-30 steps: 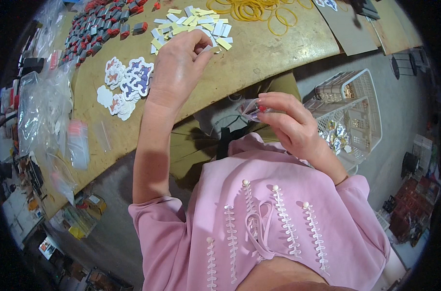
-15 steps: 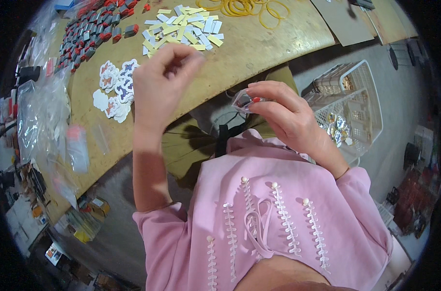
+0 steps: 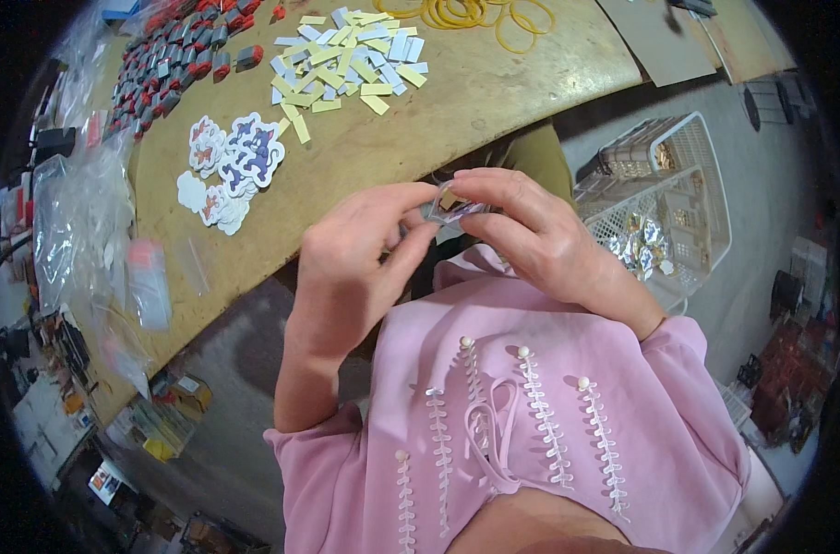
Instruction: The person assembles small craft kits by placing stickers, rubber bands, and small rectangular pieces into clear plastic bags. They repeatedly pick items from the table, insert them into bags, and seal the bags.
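Both hands meet above my lap, just off the front edge of the worktable (image 3: 254, 249). Between them is a small clear plastic bag (image 3: 445, 218) with a yellowish piece showing in its mouth. My right hand (image 3: 540, 231) grips the bag from the right, fingers curled round it. From the left, the thumb and fingertips of my left hand (image 3: 360, 249) close on the bag's other edge. The rest of its contents is hidden by fingers. Beyond my hands lie a pile of yellow and white slips (image 3: 346, 65) and several cartoon animal cutouts (image 3: 231, 175).
Grey-and-red small items (image 3: 175, 69) cover the table's far left, and yellow rubber bands (image 3: 462, 14) lie at the back. Clear plastic bags (image 3: 148, 286) rest along the left side. A white plastic basket (image 3: 706, 222) on the right holds several small shiny packets (image 3: 640, 242).
My left hand has come down and right from near the slip pile to the bag. A yellowish piece now shows in the bag's mouth. My right hand has kept hold of the bag.
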Demonstrator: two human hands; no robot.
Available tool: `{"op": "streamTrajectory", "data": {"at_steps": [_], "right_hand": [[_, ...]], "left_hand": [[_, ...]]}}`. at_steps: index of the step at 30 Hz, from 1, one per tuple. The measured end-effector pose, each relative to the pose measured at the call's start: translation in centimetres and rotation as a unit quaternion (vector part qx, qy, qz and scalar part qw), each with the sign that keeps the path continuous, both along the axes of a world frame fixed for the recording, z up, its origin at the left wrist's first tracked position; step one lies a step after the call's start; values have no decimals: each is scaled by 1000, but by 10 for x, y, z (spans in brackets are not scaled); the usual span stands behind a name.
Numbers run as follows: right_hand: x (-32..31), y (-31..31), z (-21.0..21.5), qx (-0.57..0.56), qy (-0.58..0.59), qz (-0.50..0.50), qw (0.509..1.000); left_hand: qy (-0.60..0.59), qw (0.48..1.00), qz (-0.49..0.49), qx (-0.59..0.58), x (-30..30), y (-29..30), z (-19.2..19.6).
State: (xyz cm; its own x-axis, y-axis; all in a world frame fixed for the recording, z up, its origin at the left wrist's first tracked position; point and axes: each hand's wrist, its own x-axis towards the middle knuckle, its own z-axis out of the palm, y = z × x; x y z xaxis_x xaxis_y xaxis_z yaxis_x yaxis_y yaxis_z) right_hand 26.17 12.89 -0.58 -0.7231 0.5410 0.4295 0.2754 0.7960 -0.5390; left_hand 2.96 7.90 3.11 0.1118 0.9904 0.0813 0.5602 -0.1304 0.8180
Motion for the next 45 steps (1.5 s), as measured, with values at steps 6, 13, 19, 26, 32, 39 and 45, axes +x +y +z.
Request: {"op": "streamTrajectory", "data": {"at_steps": [6,13,19,26,32,39,45], "right_hand": [[5,2,1,-4,8,-8,1000],[13,2,-6,-13,13,-33,999],[22,-1,-21,-24,24,-49,998],[37,1,-30,-41,27,-43,998],[39,3,-31,-50,29,-47,997],[32,4,-30,-56,19,-35,998],[28,2,-33,-61,5,-31,998]], "left_hand": [[-40,996,74,-18,-18,13,-11],[65,994,21,91,3,74,-12],[156,977,-18,148,15,158,-29],[174,983,-51,31,26,164,-25],[137,988,-65,6,34,124,-22],[19,1000,-4,20,25,110,-35],[-5,999,39,9,13,97,-38]]}}
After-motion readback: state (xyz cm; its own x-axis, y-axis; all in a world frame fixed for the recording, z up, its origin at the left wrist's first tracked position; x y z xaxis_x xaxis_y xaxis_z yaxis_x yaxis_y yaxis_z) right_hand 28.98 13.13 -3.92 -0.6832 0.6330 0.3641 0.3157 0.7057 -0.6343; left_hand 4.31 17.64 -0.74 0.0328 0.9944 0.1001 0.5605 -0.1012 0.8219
